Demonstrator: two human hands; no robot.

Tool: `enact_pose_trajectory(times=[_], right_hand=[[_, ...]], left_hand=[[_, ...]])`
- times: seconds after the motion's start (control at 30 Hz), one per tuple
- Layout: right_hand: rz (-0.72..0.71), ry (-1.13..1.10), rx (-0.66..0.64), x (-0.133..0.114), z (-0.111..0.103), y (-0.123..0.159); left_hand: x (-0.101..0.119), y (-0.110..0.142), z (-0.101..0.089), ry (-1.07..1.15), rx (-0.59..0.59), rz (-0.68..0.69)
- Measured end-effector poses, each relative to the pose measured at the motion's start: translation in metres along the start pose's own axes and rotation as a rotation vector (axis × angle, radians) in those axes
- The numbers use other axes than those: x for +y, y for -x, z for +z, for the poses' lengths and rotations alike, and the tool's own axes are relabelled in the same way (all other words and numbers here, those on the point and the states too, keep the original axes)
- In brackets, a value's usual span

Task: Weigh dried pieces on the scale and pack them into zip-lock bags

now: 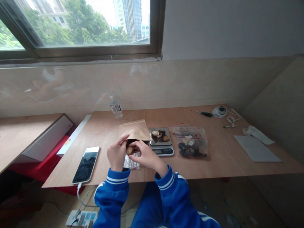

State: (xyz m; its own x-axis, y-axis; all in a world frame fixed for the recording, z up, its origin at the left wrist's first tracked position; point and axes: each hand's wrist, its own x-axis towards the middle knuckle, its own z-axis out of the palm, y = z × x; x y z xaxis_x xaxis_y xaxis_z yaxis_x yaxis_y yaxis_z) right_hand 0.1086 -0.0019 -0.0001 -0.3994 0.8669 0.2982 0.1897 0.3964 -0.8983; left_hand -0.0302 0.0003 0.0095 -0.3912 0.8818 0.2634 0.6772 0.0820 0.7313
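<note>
My left hand (117,153) grips the edge of a brown paper bag (135,129), whose dark mouth faces me. At that mouth, my right hand (146,155) pinches a small brown lump (130,150) that looks like a dried mushroom. Just right of the bag stands a digital kitchen scale (166,152) with several dried pieces (160,136), dark, tan and pale, on its plate. Below my hands lies a crumpled clear plastic bag (133,163). Further right are clear zip bags (193,142) holding dark dried pieces.
A phone (86,165) on a charging cable lies at the left, above a power strip (82,218) on the floor. A water bottle (116,107) stands at the back. Rightward are a screwdriver (205,114), a white dome camera (219,111), white paper (255,148) and a white cloth (258,135).
</note>
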Motion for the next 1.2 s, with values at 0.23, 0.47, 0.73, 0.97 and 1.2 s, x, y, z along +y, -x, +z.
enact_pose_trajectory(times=[0.23, 0.47, 0.73, 0.97, 1.2], right_hand=[[-0.065, 0.078, 0.189, -0.014, -0.041, 0.026], [0.043, 0.273, 0.459, 0.028, -0.088, 0.044], [0.194, 0.319, 0.552, 0.061, -0.113, 0.065], [0.184, 0.325, 0.5, 0.066, -0.107, 0.066], [0.235, 0.315, 0.526, 0.072, -0.114, 0.071]], left_hand=[[0.026, -0.061, 0.007, 0.146, 0.107, 0.259], [0.039, -0.074, 0.013, 0.203, 0.4, 0.338], [0.001, 0.001, 0.071, 0.241, 0.041, 0.282], [0.008, 0.022, 0.124, 0.11, -0.121, 0.41], [0.023, 0.025, 0.129, 0.004, -0.203, 0.571]])
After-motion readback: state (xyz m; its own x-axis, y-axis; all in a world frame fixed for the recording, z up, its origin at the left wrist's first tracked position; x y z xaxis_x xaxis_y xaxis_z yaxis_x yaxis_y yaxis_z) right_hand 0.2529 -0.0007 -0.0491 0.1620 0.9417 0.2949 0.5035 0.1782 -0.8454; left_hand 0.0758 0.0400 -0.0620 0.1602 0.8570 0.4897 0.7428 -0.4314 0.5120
